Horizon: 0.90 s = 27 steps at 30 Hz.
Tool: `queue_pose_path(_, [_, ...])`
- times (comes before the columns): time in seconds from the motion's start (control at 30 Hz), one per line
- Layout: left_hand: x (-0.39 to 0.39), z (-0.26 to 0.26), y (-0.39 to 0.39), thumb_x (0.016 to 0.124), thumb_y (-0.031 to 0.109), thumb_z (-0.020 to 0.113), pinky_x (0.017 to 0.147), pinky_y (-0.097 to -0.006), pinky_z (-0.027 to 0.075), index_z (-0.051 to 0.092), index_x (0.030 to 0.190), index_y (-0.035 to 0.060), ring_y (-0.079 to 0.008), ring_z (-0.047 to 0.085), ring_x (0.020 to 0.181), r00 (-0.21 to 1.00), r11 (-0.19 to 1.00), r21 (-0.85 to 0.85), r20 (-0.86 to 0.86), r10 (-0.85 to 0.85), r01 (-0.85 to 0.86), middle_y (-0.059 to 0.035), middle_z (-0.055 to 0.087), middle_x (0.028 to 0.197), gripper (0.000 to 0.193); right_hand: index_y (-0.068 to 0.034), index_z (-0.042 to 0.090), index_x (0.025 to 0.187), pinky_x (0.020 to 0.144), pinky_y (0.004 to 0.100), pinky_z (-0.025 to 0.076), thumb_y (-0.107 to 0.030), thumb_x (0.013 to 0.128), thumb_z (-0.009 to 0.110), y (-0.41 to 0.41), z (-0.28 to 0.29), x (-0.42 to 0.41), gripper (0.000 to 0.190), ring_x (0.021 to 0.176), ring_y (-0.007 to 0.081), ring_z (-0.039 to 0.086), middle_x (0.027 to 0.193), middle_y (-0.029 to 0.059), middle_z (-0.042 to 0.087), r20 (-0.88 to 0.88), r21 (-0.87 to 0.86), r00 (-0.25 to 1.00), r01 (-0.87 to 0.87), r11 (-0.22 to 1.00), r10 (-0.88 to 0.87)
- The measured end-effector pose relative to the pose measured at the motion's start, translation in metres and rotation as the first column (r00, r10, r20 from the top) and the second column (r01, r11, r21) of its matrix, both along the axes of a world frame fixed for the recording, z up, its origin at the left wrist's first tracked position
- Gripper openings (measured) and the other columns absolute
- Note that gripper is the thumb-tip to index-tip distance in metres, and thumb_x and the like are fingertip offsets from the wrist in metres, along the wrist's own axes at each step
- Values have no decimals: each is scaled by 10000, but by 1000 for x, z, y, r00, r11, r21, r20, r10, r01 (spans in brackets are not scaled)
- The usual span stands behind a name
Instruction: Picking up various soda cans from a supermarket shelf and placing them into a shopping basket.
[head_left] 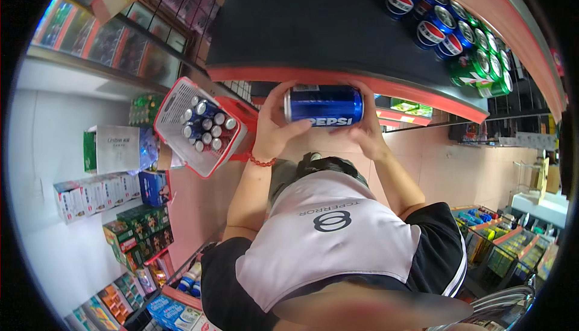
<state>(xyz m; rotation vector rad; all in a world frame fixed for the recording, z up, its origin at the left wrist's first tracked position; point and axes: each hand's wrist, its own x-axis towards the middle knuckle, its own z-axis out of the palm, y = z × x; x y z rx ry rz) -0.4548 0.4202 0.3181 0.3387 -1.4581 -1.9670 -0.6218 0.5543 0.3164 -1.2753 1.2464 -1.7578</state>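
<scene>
A blue Pepsi can [323, 105] lies sideways between my two hands, in front of the red front edge of a black shelf [294, 28]. My left hand [273, 125], with a red bead bracelet at its wrist, holds the can's silver end. Around the other end curls my right hand [368, 125]. To the left, a white and red plastic basket [169, 118] holds several cans standing upright. Blue Pepsi cans [429, 32] stand at the shelf's right side, next to green cans [470, 68].
Boxed goods [97, 195] are stacked along the left wall. Wire racks with packaged goods [502, 245] stand at the lower right. Behind the shelf's left end is a black wire grid [203, 10]. Pale floor tiles [411, 168] show below the shelf.
</scene>
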Motion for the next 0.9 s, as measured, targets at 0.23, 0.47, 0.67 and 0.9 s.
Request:
queue_pose_path(0.23, [33,-30,-14,675,-59,766,1010,-398,425,432,1282,103,-323,432,1270,992,843,-536,-121,-20,-48,-210,349,1402,711,-73,401,1304,784,275,494,-236,769,765,-24,7,7,667,1032,187,543,1187,105,496,97,277,990,-126,953,103])
queue_pose_path(0.47, [99,-39,-36,697,-108,692,1043,-364,387,280,1440,52,-231,451,1260,992,984,-131,14,125,-122,-152,421,1386,865,-63,427,1267,939,336,418,-163,692,827,-84,-3,63,708,1082,208,513,1190,117,500,-142,189,978,-125,974,153])
queue_pose_path(0.67, [189,-90,-73,722,-32,717,997,-347,433,326,1422,33,-205,512,1193,912,943,-2,252,322,-333,-131,498,1321,804,-43,466,1214,925,381,427,-158,678,808,-169,-27,142,647,1066,296,529,1136,152,506,-478,221,844,-152,963,243])
queue_pose_path(0.9, [323,-221,-120,757,181,739,991,-400,427,402,1364,12,-298,518,1158,223,692,-427,735,640,-582,-194,491,1313,715,-84,472,1171,898,440,439,-164,684,767,-330,-101,239,575,1049,372,525,1145,168,498,-644,238,733,-77,968,216])
